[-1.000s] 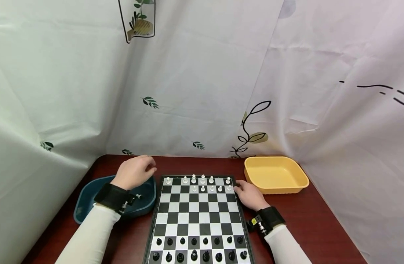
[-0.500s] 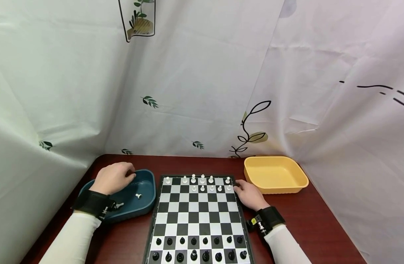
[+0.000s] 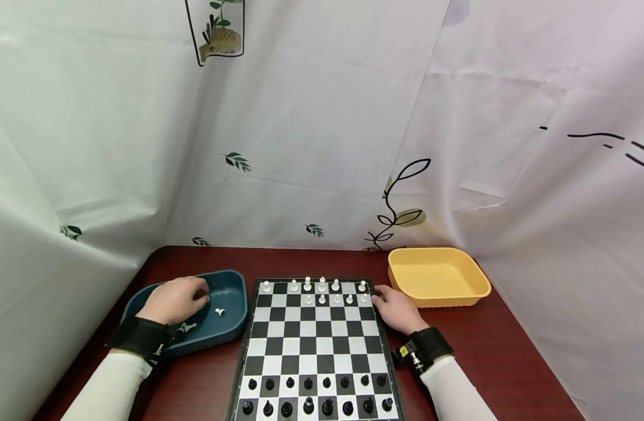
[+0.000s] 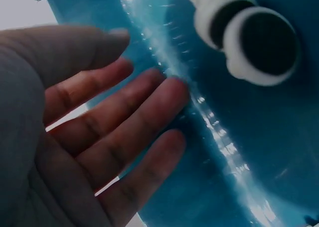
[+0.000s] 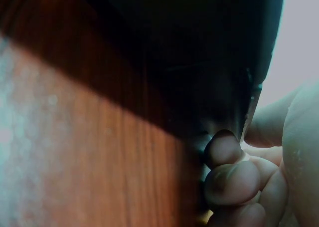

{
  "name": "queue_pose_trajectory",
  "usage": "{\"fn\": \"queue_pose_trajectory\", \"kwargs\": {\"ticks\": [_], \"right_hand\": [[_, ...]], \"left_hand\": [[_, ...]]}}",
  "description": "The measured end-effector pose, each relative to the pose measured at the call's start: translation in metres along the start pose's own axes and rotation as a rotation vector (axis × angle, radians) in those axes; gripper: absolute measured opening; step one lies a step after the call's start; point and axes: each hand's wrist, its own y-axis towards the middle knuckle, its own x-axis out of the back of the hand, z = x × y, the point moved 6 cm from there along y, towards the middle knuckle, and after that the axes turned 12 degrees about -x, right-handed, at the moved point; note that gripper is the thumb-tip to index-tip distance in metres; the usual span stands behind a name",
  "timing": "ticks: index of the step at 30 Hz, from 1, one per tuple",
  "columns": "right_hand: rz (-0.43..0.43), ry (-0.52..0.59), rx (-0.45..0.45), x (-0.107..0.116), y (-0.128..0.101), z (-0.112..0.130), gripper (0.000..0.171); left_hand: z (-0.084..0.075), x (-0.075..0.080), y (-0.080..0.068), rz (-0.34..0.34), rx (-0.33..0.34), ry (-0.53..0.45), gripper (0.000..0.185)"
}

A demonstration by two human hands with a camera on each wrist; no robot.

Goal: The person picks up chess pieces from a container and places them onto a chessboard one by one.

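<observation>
1. The left hand [image 3: 176,299] is hovering over the blue tray [image 3: 143,307], palm down in the head view, with the forearm in a white sleeve [image 3: 108,389] reaching in from the lower left and a black wrist strap [image 3: 138,338] crossing the tray's near rim.
2. In the left wrist view its fingers [image 4: 124,132] are lying straight and slightly spread, holding nothing, and their tips are reaching the tray's inner wall [image 4: 164,42].
3. A white chess piece [image 4: 246,35] is lying on its side in the tray, its dark round base facing the camera, just beyond the fingertips and apart from them (in the head view it is showing at [image 3: 220,311]).
4. The right hand [image 3: 398,307] is resting on the red-brown table [image 3: 485,351] against the far right edge of the chessboard [image 3: 313,345], wrist angled toward the lower right.
5. In the right wrist view its fingers [image 5: 232,179] are curling in beside the board's dark edge [image 5: 209,87]; whether they are gripping that edge or only touching it cannot be told.
6. White pieces [image 3: 322,292] are standing on the board's far rows and black pieces [image 3: 316,394] on the near rows.
7. A yellow tray [image 3: 437,278] is sitting just right of the board's far corner.
8. No readable writing is showing; the backdrop sheets [image 3: 311,134] are carrying only leaf and line drawings.
</observation>
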Motion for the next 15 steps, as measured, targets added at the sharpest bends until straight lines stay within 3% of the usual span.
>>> {"fn": "queue_pose_trajectory", "kwargs": {"ticks": [15], "right_hand": [[-0.003, -0.003, 0.0, 0.001, -0.001, 0.0, 0.041]], "left_hand": [[-0.019, -0.01, -0.001, 0.127, -0.023, -0.139, 0.017]]}}
